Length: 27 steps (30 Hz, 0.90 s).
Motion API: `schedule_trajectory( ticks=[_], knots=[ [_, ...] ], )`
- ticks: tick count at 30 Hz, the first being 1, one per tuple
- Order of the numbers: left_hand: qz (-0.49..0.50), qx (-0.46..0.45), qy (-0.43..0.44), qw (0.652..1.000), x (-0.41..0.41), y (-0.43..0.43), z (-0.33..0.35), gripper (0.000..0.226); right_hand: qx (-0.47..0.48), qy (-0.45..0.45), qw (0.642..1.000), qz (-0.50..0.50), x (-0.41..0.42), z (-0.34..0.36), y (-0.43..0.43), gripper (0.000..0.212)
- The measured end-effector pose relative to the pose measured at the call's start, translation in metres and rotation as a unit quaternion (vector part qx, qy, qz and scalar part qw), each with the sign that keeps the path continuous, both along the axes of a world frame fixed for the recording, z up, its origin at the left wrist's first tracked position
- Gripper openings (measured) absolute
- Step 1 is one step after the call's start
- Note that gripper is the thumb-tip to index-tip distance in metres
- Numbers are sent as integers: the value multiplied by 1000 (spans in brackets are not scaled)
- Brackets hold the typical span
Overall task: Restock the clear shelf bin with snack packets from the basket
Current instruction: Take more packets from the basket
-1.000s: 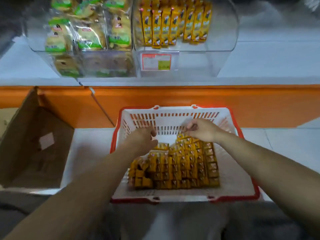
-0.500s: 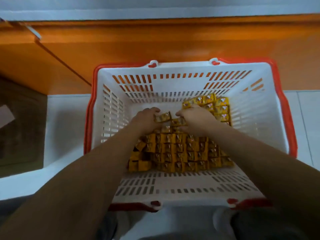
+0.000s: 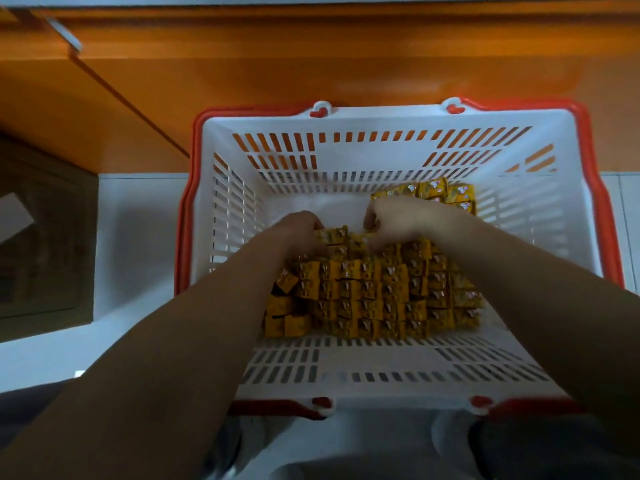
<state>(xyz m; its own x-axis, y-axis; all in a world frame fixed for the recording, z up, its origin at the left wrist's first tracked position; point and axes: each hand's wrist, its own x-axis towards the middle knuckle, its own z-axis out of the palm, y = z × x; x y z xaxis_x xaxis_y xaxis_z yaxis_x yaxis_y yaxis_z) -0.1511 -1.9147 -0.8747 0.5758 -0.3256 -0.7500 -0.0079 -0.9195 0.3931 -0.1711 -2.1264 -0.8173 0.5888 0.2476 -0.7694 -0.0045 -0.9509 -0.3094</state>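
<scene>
Looked down from the shelf bin, so it's out of view now, and my left hand and right hand have both curled onto the far row of snack packets in the basket, so I reckon I'm still just gathering a handful.

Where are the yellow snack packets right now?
Head view, centre: yellow snack packets lie in rows on the white basket floor, beneath the left hand and right hand.
</scene>
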Motion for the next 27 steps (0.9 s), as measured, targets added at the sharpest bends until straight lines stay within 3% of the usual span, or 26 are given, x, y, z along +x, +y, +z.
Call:
schedule_trajectory(
  ticks=[7,11,18,23,27],
  knots=[
    [176,-36,-50,983,-5,3,6,70,-23,13,999,33,-10,3,5,45],
    [263,-80,-49,960,-10,-1,18,64,-46,3,998,52,-14,10,7,48],
    [300,-114,-70,945,-19,-7,44,66,16,-23,997,-78,-29,18,-1,68],
    [310,-130,-62,940,-23,-9,78,64,61,-40,981,-180,-34,46,-21,28],
    [299,-159,-18,941,-25,-9,121,61,146,-26,941,-302,-35,88,-40,27]
  ],
)
